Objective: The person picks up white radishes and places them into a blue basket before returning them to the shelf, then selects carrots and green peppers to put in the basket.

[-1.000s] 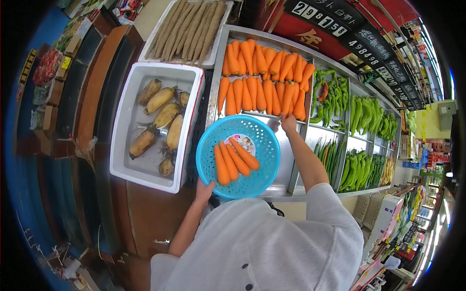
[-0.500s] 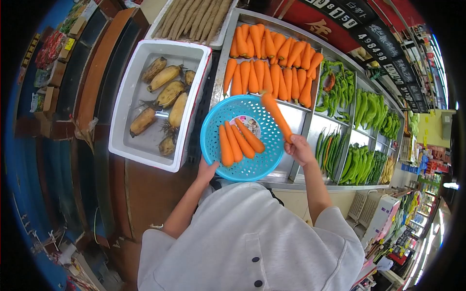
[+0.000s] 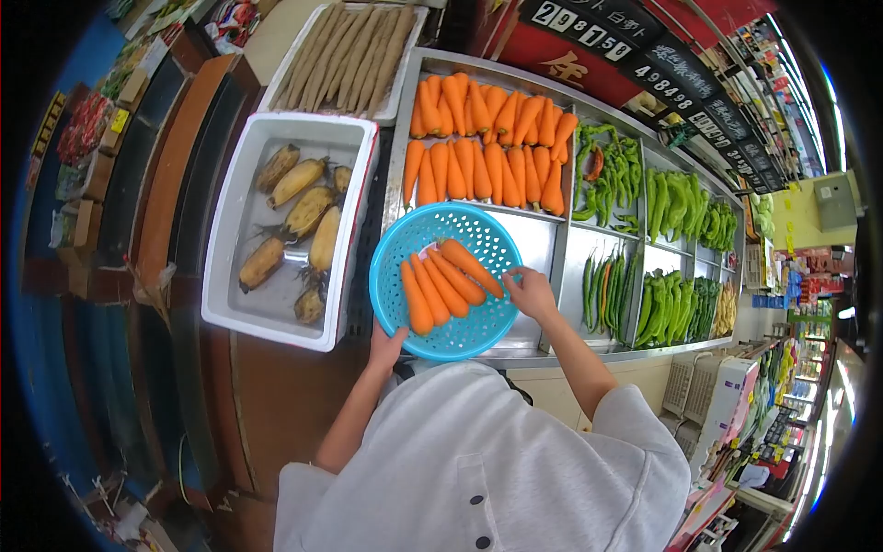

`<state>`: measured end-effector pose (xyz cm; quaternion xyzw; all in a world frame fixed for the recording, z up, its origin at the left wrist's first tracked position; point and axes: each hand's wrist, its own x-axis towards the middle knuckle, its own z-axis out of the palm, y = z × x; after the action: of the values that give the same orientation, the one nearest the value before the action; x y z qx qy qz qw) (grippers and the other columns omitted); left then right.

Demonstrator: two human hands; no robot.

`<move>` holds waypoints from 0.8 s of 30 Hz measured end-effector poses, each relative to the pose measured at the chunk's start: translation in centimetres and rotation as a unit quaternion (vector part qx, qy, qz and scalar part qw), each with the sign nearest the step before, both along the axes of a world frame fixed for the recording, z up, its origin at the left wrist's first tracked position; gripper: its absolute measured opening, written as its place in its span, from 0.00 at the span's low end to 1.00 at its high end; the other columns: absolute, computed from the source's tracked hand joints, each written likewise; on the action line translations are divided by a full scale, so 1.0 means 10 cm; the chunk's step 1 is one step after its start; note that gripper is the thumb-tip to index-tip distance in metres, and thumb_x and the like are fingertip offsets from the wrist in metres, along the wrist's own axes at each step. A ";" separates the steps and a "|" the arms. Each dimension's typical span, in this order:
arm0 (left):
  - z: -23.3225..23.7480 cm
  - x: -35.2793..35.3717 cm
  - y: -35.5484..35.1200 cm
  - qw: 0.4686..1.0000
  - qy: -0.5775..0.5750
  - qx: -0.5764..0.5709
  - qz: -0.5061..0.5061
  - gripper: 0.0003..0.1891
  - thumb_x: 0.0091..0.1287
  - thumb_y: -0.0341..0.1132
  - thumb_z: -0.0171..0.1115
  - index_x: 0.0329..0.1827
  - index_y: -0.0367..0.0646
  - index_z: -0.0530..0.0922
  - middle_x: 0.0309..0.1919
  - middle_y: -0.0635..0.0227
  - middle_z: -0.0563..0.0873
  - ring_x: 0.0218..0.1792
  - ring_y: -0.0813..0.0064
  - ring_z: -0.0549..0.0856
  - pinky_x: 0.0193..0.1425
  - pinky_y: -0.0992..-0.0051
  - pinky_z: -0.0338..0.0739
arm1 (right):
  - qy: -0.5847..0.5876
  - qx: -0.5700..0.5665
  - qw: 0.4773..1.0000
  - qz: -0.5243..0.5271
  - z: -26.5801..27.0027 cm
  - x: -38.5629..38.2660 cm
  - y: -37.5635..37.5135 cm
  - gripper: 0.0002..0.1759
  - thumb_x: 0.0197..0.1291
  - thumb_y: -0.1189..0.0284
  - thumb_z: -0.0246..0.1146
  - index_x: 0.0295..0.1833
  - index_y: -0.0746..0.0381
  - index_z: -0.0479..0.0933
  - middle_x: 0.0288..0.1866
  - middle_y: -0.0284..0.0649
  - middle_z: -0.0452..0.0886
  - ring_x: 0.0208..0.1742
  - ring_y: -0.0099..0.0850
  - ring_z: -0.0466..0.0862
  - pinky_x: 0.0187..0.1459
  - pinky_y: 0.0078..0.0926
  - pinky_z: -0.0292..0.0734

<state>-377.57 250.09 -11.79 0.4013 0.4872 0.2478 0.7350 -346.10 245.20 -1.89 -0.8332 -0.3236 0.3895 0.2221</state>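
Note:
A light blue perforated basket (image 3: 386,317) holds several carrots (image 3: 445,283) lying side by side, tips towards the lower right and left. My left hand (image 3: 388,346) grips the basket's lower left rim, thumb on top. At the right rim is my right hand (image 3: 531,293), its fingers bent and slightly apart beside the narrow end of the rightmost carrot (image 3: 471,267); no carrot is lifted. Behind the basket, two rows of carrots (image 3: 492,170) fill a compartment of the metal display tray (image 3: 524,241).
Left of the basket stands a white foam box (image 3: 213,267) with lotus roots (image 3: 309,212). Long brown roots (image 3: 345,60) lie in a crate behind it. Green peppers (image 3: 670,202) and long chillies (image 3: 609,290) occupy compartments on the right. Price signs (image 3: 589,28) hang above.
The carrot held raised over the right rim now lies in the basket beside the others. My right hand has lowered to the rim and loosened. The view has shifted slightly.

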 end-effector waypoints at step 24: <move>-0.13 -0.04 0.02 0.996 0.012 -0.076 -0.049 0.36 0.61 0.27 0.60 0.71 0.36 0.52 0.65 0.56 0.67 0.64 0.64 0.69 0.67 0.65 0.65 | -0.069 0.042 0.958 -0.274 -1.36 2.07 1.00 0.31 0.56 0.51 0.63 0.53 0.67 0.70 0.27 0.42 0.80 0.20 0.29 0.80 0.17 0.24 0.73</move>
<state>-378.01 250.27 -13.10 0.3703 0.4936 0.1691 0.7686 -325.45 255.16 -15.45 -0.9047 -0.1138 0.2409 0.3324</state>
